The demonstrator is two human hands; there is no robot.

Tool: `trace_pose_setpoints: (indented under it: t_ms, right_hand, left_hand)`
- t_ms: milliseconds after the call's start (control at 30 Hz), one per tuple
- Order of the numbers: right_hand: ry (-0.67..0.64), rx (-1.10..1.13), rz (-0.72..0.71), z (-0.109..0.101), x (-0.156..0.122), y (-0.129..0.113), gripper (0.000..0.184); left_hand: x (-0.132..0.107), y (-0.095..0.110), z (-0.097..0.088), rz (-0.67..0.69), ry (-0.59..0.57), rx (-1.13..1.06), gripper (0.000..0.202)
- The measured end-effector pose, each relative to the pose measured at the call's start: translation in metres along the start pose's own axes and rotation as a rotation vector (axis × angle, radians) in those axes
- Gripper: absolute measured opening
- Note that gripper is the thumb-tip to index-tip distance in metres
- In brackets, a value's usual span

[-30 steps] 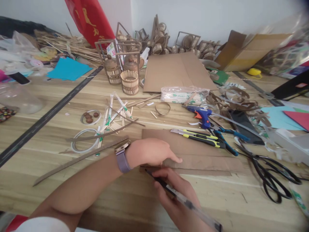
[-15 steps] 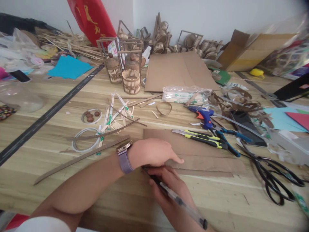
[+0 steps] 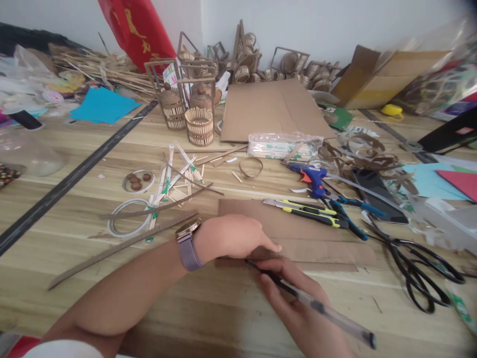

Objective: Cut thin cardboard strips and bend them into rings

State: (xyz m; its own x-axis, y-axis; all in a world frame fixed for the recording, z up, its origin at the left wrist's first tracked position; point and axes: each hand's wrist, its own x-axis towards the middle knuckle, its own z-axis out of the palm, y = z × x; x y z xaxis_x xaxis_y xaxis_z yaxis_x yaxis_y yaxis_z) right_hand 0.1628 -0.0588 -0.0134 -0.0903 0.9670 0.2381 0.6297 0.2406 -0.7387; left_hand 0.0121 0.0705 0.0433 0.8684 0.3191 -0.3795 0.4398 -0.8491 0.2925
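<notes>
My left hand (image 3: pixel 234 236) lies on a long brown cardboard strip (image 3: pixel 324 251), pressing it onto a wider cardboard piece (image 3: pixel 242 207). One of its fingers stretches to the right along the strip; the others are mostly hidden from view. Below it, my right hand (image 3: pixel 298 296) is closed around a black-and-clear pen (image 3: pixel 333 316). The pen's tip meets the cardboard's near edge, just under my left hand. Two box cutters (image 3: pixel 311 214) with yellow-green trim rest on the wider piece, beside blue-handled pliers (image 3: pixel 352 219).
Black scissors (image 3: pixel 413 268) lie at the right, near a blue glue gun (image 3: pixel 313 176) and a phone (image 3: pixel 378 194). Wooden sticks (image 3: pixel 179 179), tape rolls (image 3: pixel 128 219) and a curved cardboard strip (image 3: pixel 112 253) are at the left. Small stick-walled buckets (image 3: pixel 199 127) stand behind.
My right hand has slid the pen rightward along the cardboard's near edge, and the pen slants lower to the right. My left hand keeps its place on the strip. The view has shifted slightly.
</notes>
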Motion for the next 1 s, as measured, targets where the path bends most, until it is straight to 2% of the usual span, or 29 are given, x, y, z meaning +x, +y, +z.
trace_pose_setpoints:
  t_ms: [233, 300, 400, 467, 533, 600, 733, 867, 1000]
  right_hand:
    - [0.046, -0.129, 0.234, -0.057, -0.019, 0.035, 0.019]
    - [0.087, -0.204, 0.227, -0.072, -0.025, 0.045, 0.021]
    - [0.262, -0.323, 0.218, -0.086, -0.033, 0.053, 0.023]
    - [0.272, -0.323, 0.169, -0.088, -0.035, 0.049, 0.02]
    - [0.165, -0.255, 0.086, -0.08, -0.033, 0.036, 0.013]
    - [0.029, -0.158, 0.033, -0.065, -0.027, 0.018, 0.008]
    - [-0.047, 0.001, -0.03, -0.019, -0.014, -0.014, 0.012]
    - [-0.087, 0.083, -0.045, 0.017, -0.006, -0.021, 0.02]
    - [-0.121, 0.125, -0.08, 0.032, -0.002, -0.018, 0.024]
  left_hand:
    - [-0.001, 0.002, -0.002, -0.022, -0.031, 0.017, 0.072]
    - [-0.001, 0.003, -0.004, -0.029, -0.054, 0.025, 0.073]
    - [-0.001, 0.004, -0.006, -0.033, -0.084, 0.025, 0.071]
    - [-0.001, 0.003, -0.006, -0.035, -0.097, 0.016, 0.069]
    - [-0.001, 0.003, -0.007, -0.04, -0.1, 0.01, 0.068]
    - [-0.002, 0.004, -0.008, -0.045, -0.102, 0.011, 0.067]
    - [-0.002, 0.005, -0.008, -0.046, -0.094, 0.011, 0.066]
    - [-0.001, 0.003, -0.005, -0.033, -0.078, -0.005, 0.064]
    - [0.002, 0.0, -0.001, -0.024, -0.065, -0.005, 0.065]
